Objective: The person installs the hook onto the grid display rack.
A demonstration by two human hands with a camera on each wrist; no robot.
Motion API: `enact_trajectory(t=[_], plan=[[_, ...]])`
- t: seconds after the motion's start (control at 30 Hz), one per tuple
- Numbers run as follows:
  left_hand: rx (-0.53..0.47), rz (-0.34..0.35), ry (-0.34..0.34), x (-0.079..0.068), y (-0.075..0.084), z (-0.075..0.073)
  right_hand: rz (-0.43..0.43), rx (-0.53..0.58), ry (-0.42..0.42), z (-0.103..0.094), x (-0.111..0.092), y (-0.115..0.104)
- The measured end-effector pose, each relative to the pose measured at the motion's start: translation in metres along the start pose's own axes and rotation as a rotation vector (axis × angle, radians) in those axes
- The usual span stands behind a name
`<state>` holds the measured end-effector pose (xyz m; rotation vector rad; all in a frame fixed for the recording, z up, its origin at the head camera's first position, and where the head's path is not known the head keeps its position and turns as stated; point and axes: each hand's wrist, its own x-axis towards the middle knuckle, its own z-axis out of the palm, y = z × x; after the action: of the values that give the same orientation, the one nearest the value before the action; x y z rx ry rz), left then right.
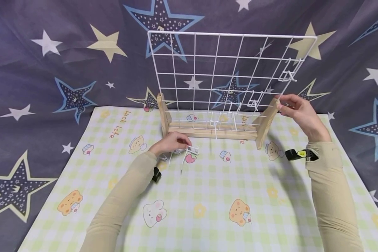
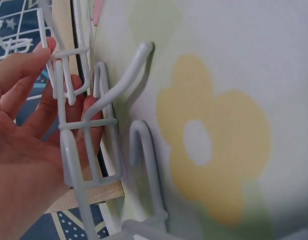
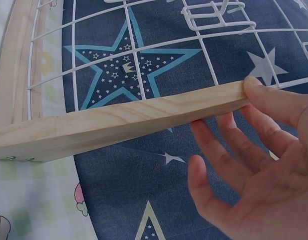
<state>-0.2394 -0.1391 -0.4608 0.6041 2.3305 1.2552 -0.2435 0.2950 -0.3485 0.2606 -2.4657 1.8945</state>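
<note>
My left hand (image 1: 171, 142) pinches a white wire hook (image 2: 68, 52) low over the tablecloth, in front of the stand's left side. More white wire hooks (image 2: 88, 122) lie beneath that hand, close to the cloth. A white wire grid panel (image 1: 194, 55) stands in a wooden stand (image 1: 208, 133). My right hand (image 1: 302, 113) grips the top end of the right wooden upright (image 3: 123, 117), thumb on one face and fingertips along the other. Several hooks (image 1: 253, 103) hang on the grid in a slanting row, from upper right down to lower middle.
A pale green checked tablecloth (image 1: 208, 189) with cartoon prints covers the table. Behind it hangs a dark cloth (image 1: 113, 84) patterned with stars. The left wooden upright (image 1: 162, 113) stands just beyond my left hand. Black straps (image 1: 302, 154) sit at both wrists.
</note>
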Motion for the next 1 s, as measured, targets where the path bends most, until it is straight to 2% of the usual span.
enact_trajectory(t=[0.2,0.43,0.67,0.7,1.0], plan=[[-0.037,0.015,0.035,0.000,-0.002,-0.001,-0.010,0.067,-0.006,0.000,0.000,0.001],[-0.103,0.091,0.092,0.001,-0.006,-0.003,-0.015,0.117,-0.015,0.000,0.000,0.003],[-0.182,0.116,0.170,-0.001,0.001,-0.006,-0.011,0.076,-0.015,0.001,0.001,0.005],[-0.191,0.124,0.179,0.001,-0.002,-0.006,-0.008,0.071,-0.016,0.001,0.001,0.005],[-0.267,0.139,0.204,0.006,0.012,-0.010,-0.027,0.103,-0.017,-0.001,0.001,0.003]])
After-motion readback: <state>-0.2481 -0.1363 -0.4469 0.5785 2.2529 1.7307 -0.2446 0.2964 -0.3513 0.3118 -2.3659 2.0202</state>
